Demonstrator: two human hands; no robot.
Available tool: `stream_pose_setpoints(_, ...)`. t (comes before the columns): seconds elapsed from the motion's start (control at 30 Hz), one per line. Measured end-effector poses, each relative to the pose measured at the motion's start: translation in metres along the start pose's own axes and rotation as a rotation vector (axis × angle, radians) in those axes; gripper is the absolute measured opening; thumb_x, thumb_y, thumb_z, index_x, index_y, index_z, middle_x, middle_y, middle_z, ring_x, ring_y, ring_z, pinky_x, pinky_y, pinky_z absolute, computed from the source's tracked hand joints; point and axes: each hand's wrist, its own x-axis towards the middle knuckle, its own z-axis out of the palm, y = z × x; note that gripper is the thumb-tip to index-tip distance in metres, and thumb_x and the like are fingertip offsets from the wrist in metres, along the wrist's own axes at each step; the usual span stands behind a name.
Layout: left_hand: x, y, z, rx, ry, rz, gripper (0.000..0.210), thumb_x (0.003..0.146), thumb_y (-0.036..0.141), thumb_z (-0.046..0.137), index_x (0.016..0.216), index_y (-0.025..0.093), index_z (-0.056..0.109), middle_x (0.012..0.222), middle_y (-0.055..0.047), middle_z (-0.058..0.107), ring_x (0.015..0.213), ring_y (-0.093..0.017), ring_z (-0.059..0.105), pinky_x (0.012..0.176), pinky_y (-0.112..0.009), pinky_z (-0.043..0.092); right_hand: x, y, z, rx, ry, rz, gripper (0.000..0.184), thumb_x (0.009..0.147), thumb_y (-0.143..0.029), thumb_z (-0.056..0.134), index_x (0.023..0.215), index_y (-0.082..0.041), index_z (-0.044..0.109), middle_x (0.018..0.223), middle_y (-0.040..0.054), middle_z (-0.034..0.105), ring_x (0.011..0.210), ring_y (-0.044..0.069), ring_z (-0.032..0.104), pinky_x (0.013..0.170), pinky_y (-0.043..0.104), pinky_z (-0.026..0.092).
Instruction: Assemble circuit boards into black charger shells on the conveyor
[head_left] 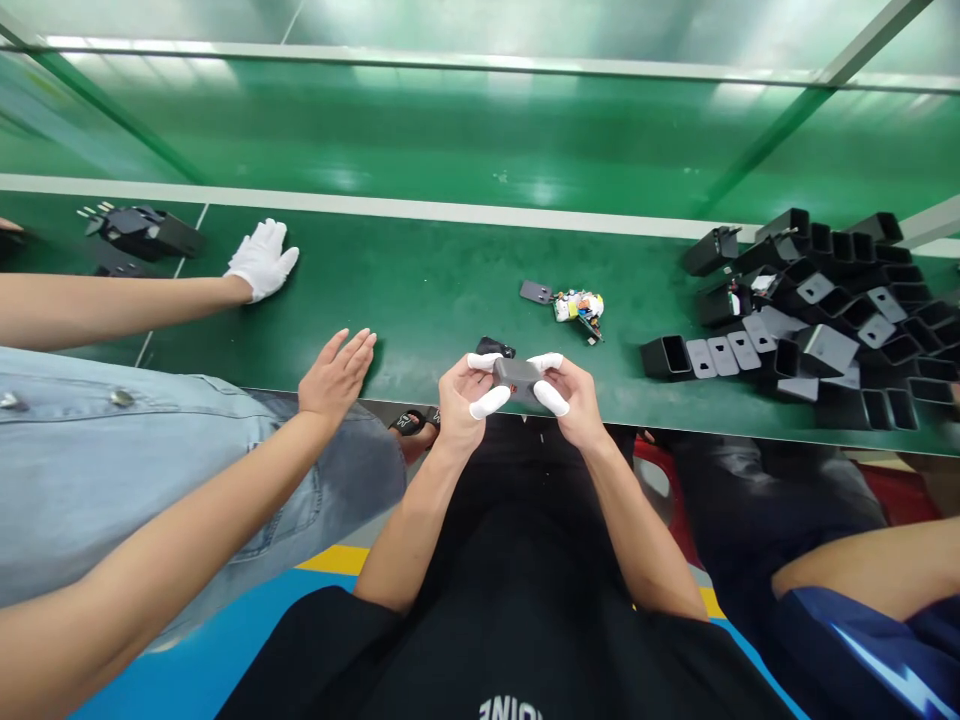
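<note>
My left hand [463,402] and my right hand [576,402] pinch a small dark grey plastic housing part [516,373] from its two sides, just above the table's near edge. White finger cots cover the thumbs and forefingers. A little reddish detail shows on the part's near side; the rest of its inside is too small to make out. Just behind the part, a small black piece [495,347] lies on the table. Farther back and to the right sits a circuit board assembly [579,306] with several components, next to a flat grey plate [536,292] with small holes.
On the green table [405,290], many black box housings [810,270] and light grey end plates [722,356] crowd the right side. At left are a co-worker's gloved hand [259,262], bare hand [330,375] and a black plug adapter [150,232]. Another person sits at right.
</note>
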Motion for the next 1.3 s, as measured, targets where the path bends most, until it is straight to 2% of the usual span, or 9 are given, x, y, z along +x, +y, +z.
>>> stream_pose_setpoints(0.13,0.001,-0.004,0.004,-0.059,0.005,-0.046,0.057,0.048,0.039,0.113,0.092,0.02,0.081,0.098,-0.004,0.078,0.094,-0.019,0.076,0.092,-0.032,0.064,0.0,0.005,0.002,0.023,0.023,0.011,0.048,0.084,-0.066,0.092,0.106,-0.027,0.076,0.098,0.0046,0.075,0.09,0.023,0.072,0.088,0.038,0.064)
stream_pose_setpoints(0.27,0.003,-0.001,0.005,-0.05,-0.008,-0.09,0.053,0.057,0.04,0.11,0.099,0.021,0.085,0.106,-0.006,0.081,0.099,-0.02,0.077,0.092,-0.032,0.064,0.004,0.004,0.004,0.033,0.066,0.038,0.049,0.082,-0.067,0.093,0.104,-0.027,0.074,0.098,0.004,0.074,0.092,0.023,0.072,0.09,0.038,0.065)
stream_pose_setpoints(0.37,0.005,0.005,0.001,-0.008,-0.021,-0.113,0.049,0.064,0.038,0.108,0.106,0.023,0.087,0.11,-0.007,0.083,0.1,-0.02,0.077,0.093,-0.032,0.063,0.007,0.001,0.004,0.039,0.03,0.068,0.047,0.087,-0.067,0.089,0.107,-0.028,0.075,0.102,0.0042,0.075,0.095,0.022,0.072,0.093,0.037,0.064)
stream_pose_setpoints(0.5,0.007,0.01,-0.008,0.055,-0.042,-0.114,0.055,0.061,0.036,0.109,0.111,0.023,0.088,0.113,-0.009,0.084,0.103,-0.023,0.078,0.098,-0.037,0.064,0.008,-0.001,0.001,0.042,-0.044,0.077,0.052,0.08,-0.062,0.097,0.113,-0.028,0.076,0.107,0.0046,0.077,0.098,0.022,0.073,0.099,0.038,0.064)
stream_pose_setpoints(0.63,0.007,0.006,-0.009,0.08,-0.026,-0.075,0.056,0.056,0.043,0.109,0.105,0.026,0.088,0.11,-0.008,0.084,0.104,-0.027,0.079,0.1,-0.044,0.065,0.007,-0.002,-0.001,0.04,-0.071,0.091,0.055,0.075,-0.062,0.1,0.11,-0.026,0.076,0.106,0.0054,0.077,0.097,0.022,0.074,0.098,0.039,0.066)
stream_pose_setpoints(0.8,0.002,-0.003,0.001,0.098,0.004,-0.059,0.056,0.058,0.061,0.106,0.102,0.032,0.087,0.112,-0.007,0.082,0.112,-0.033,0.078,0.103,-0.05,0.065,0.004,-0.001,0.002,0.055,-0.011,0.058,0.058,0.07,-0.064,0.102,0.106,-0.026,0.077,0.099,0.0045,0.077,0.091,0.022,0.075,0.091,0.037,0.067)
stream_pose_setpoints(1.0,-0.003,-0.013,0.009,0.013,0.003,-0.074,0.064,0.058,0.06,0.107,0.105,0.024,0.083,0.114,-0.01,0.082,0.106,-0.027,0.079,0.097,-0.041,0.066,0.001,0.006,0.001,0.041,0.067,0.021,0.058,0.071,-0.069,0.099,0.101,-0.026,0.075,0.098,0.0055,0.078,0.088,0.024,0.076,0.087,0.04,0.068)
stream_pose_setpoints(1.13,-0.003,-0.016,0.012,0.0,0.037,-0.074,0.056,0.06,0.06,0.107,0.101,0.029,0.085,0.111,-0.007,0.083,0.103,-0.027,0.079,0.093,-0.044,0.067,0.002,0.011,-0.001,0.033,0.083,0.043,0.057,0.07,-0.068,0.1,0.101,-0.026,0.075,0.101,0.0057,0.079,0.089,0.024,0.076,0.088,0.041,0.069)
stream_pose_setpoints(1.3,-0.004,-0.007,0.015,0.01,0.048,-0.056,0.049,0.073,0.058,0.102,0.108,0.026,0.086,0.114,-0.008,0.083,0.109,-0.028,0.079,0.107,-0.05,0.064,0.007,0.002,0.008,0.168,0.133,0.136,0.047,0.085,-0.068,0.09,0.094,-0.024,0.075,0.09,0.0037,0.078,0.08,0.022,0.077,0.082,0.041,0.07)
